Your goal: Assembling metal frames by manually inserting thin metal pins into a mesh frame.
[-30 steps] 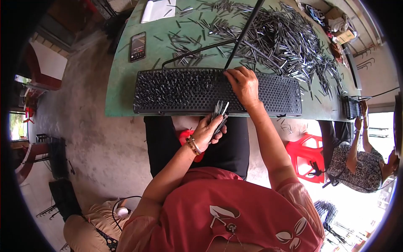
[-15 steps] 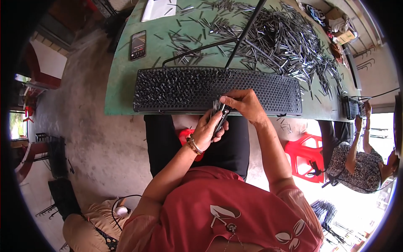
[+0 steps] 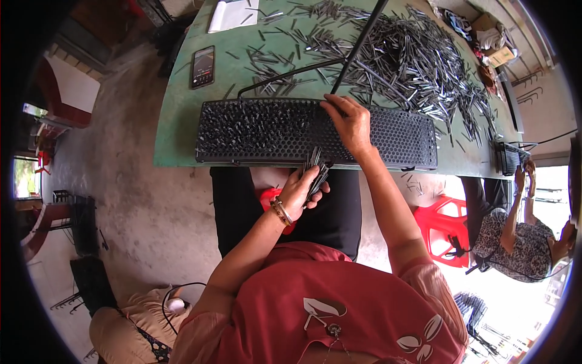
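A long black perforated rack [image 3: 397,134] lies along the near edge of the green table, with dark slim strips [image 3: 242,127] standing in many holes on its left part. My left hand [image 3: 295,193] is closed around a bundle of slim dark metal strips [image 3: 315,162], just below the rack's near edge. Over the rack's middle, close to its far edge, is my right hand [image 3: 353,127]. Its thumb and fingers come together at the holes; whatever is between the fingertips is too small to make out.
A big heap of loose strips [image 3: 418,67] covers the table's far right. Bent black rods [image 3: 357,45] rise behind the rack. A phone [image 3: 203,67] and a white notepad [image 3: 233,15] lie at the left. Beside a red stool [image 3: 439,230], another person [image 3: 515,242] works at the right.
My right hand has moved from the bundle up and away to the rack's far edge. My left hand still holds the strips in nearly the same place.
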The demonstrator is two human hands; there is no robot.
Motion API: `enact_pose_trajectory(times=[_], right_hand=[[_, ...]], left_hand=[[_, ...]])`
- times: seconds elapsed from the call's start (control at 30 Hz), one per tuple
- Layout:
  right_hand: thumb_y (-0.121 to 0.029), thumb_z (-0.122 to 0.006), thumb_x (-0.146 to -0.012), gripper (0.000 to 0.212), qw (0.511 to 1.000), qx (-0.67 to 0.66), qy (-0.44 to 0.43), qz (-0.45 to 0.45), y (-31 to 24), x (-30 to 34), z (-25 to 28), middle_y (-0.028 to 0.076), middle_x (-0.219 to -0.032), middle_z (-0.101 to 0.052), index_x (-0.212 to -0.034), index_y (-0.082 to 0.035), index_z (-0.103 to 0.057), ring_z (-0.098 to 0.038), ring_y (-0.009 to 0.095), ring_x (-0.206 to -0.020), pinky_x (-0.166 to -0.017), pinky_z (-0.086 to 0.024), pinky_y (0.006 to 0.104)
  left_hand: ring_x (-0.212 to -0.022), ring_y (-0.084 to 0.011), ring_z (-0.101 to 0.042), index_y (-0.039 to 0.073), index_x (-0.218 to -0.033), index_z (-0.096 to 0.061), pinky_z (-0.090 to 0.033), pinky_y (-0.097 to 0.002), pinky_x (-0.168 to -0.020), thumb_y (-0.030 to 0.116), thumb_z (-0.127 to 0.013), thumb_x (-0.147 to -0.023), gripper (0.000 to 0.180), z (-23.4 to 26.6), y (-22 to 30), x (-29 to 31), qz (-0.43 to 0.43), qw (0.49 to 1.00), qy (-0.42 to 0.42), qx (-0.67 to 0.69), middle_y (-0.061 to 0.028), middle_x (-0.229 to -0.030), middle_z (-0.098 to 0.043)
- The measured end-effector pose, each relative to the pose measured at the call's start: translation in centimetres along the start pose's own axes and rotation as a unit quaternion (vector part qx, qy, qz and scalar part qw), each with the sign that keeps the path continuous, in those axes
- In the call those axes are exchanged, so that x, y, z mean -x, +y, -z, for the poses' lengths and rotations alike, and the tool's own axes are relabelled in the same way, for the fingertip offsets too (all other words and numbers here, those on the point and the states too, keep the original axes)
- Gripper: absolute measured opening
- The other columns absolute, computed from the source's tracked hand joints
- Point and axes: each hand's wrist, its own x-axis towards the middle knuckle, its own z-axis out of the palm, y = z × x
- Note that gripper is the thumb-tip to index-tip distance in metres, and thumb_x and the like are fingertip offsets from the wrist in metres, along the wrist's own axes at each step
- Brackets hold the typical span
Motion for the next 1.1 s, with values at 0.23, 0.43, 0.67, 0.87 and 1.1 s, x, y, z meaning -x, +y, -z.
enact_pose_trajectory(times=[0.23,0.43,0.67,0.87,1.1], right_hand=[[-0.008,-0.070,-0.074,0.018,0.990,0.058,0.023,0.123,0.4,-0.5,-0.3,0.009,-0.076,-0.063,-0.091,-0.004,-0.067,-0.059,0.025,-0.066,-0.060,-0.048,0.0316],[-0.010,-0.070,-0.073,0.020,0.975,0.100,-0.046,0.195,1.1,0.1,-0.4,0.008,-0.084,-0.063,-0.092,-0.004,-0.067,-0.059,0.027,-0.072,-0.065,-0.048,0.0347],[-0.021,-0.066,-0.085,0.023,0.978,-0.092,-0.158,-0.105,-2.4,1.5,3.2,0.009,-0.082,-0.062,-0.088,0.002,-0.068,-0.059,0.016,-0.076,-0.067,-0.046,0.0267],[-0.021,-0.069,-0.083,0.026,0.895,-0.241,-0.254,-0.277,-2.8,2.6,4.0,0.003,-0.075,-0.063,-0.089,0.004,-0.067,-0.055,0.008,-0.070,-0.063,-0.043,0.0222],[-0.022,-0.069,-0.082,0.026,0.958,-0.169,-0.058,-0.223,-1.2,0.4,3.8,0.006,-0.074,-0.066,-0.090,0.003,-0.067,-0.056,0.008,-0.065,-0.060,-0.045,0.0240]], left_hand=[[-0.048,-0.0079,-0.044,0.012,-0.097,-0.051,-0.029,-0.0181,-0.037,0.035,-0.046,-0.094,0.023,0.2,0.1,0.0,-0.011,1.000,-0.001,-0.013,-0.0076,-0.074,-0.060],[-0.046,-0.0070,-0.044,0.013,-0.103,-0.051,-0.028,-0.0185,-0.035,0.034,-0.046,-0.094,0.023,0.0,0.3,0.1,-0.004,1.000,-0.029,0.004,-0.0072,-0.072,-0.060],[-0.043,-0.0072,-0.043,0.011,-0.104,-0.050,-0.028,-0.0189,-0.034,0.035,-0.046,-0.095,0.026,-0.2,0.3,0.3,-0.069,0.997,-0.030,-0.027,-0.0081,-0.072,-0.059],[-0.042,-0.0072,-0.044,0.010,-0.104,-0.050,-0.029,-0.0190,-0.033,0.036,-0.045,-0.095,0.028,-0.5,0.0,0.0,-0.104,0.992,-0.041,-0.062,-0.0089,-0.072,-0.060],[-0.044,-0.0074,-0.043,0.011,-0.106,-0.052,-0.029,-0.0189,-0.035,0.037,-0.045,-0.095,0.029,-0.2,-0.4,0.0,-0.064,0.997,-0.030,-0.043,-0.0087,-0.073,-0.059]])
